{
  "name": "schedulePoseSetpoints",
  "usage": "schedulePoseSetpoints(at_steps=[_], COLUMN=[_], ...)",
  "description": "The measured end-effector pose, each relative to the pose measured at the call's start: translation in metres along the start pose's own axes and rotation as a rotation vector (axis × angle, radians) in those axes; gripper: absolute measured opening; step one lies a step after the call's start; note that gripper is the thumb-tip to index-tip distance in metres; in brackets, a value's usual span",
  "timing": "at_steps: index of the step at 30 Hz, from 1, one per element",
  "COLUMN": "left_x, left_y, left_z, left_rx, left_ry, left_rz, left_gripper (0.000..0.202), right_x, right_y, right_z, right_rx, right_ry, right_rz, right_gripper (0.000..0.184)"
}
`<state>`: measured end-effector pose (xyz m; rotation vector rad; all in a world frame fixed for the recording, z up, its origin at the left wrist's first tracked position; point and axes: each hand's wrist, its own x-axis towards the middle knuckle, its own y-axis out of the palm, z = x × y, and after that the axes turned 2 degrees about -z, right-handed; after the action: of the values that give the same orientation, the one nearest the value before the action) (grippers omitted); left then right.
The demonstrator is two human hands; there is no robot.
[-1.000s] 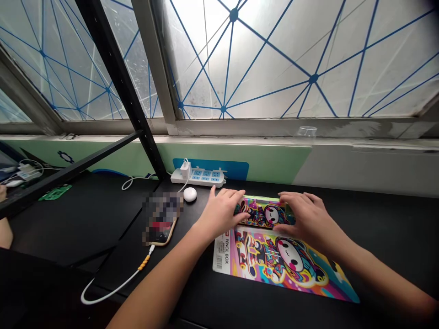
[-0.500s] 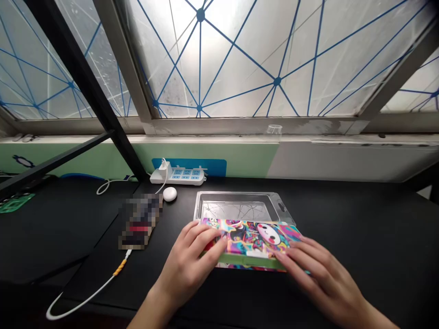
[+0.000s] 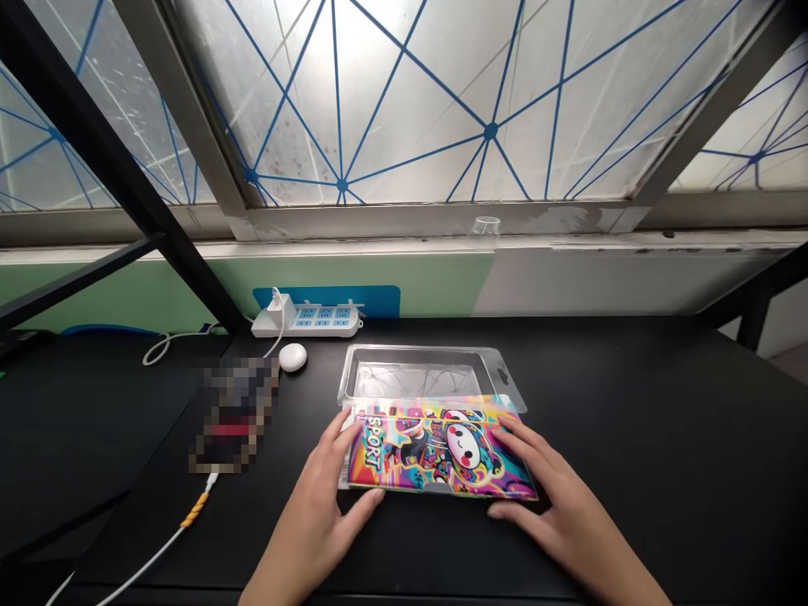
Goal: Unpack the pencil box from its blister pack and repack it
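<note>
A pencil case (image 3: pixel 435 450) with a bright cartoon print and the word SPORT lies on the black table in front of me, its printed face up. My left hand (image 3: pixel 325 488) grips its left end, with the fingers at the side and upper corner and the thumb at the near edge. At the right end, my right hand (image 3: pixel 559 484) has its fingers over the top and its thumb by the near edge. Just behind the case is a clear plastic tray (image 3: pixel 417 349), its near side partly covered by the case.
To the left lie a blurred-out flat device (image 3: pixel 233 421) with a white cable (image 3: pixel 148 564) and a round white case (image 3: pixel 293 358). A white power strip (image 3: pixel 328 320) stands by the wall. A clear cup (image 3: pixel 486 225) is on the windowsill. A black frame post (image 3: pixel 139 194) rises at the left.
The pencil case has turned so that its whole printed face shows; its green front side is out of sight. Both thumbs have moved from its top to the near edge. The view has shifted right.
</note>
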<state>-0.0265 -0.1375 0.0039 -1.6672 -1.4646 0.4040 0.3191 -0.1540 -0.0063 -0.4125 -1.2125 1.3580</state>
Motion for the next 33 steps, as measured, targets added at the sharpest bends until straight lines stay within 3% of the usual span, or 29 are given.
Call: schedulePoseSetpoints(at_steps=[3,9,13,17,21,25,29,33], left_x=[0.002,0.000,0.000,0.000,-0.002,-0.005,-0.005,-0.003], left_y=[0.004,0.012,0.014,0.011,0.008,0.009,0.009,0.007], left_z=[0.005,0.011,0.007,0.005,0.008,0.011,0.010,0.010], left_rx=[-0.034,-0.024,-0.018,-0.002,0.056,0.020,0.005,0.032], left_ry=[-0.040,-0.061,-0.031,-0.029,0.030,-0.046,-0.040,0.050], left_rz=[-0.012,-0.051,-0.011,-0.015,0.019,0.015,-0.004,-0.010], left_gripper=[0.066,0.080,0.088,0.100,0.081,0.081,0.083,0.079], right_x=[-0.001,0.017,0.032,0.038,0.027,0.006,-0.018,-0.031], right_y=[-0.001,-0.018,-0.022,-0.010,-0.002,-0.004,-0.005,-0.007], right_z=[0.002,-0.003,-0.006,-0.008,-0.011,-0.008,-0.001,-0.002], right_rx=[0.083,0.130,0.226,0.235,0.305,0.255,0.219,0.098], right_ry=[0.101,0.114,0.176,0.455,0.670,0.540,0.272,0.204], right_rz=[-0.005,0.064,0.006,-0.133,-0.292,-0.297,-0.097,0.040], right_gripper=[0.065,0.063,0.034,0.039,0.041,0.038,0.062,0.098])
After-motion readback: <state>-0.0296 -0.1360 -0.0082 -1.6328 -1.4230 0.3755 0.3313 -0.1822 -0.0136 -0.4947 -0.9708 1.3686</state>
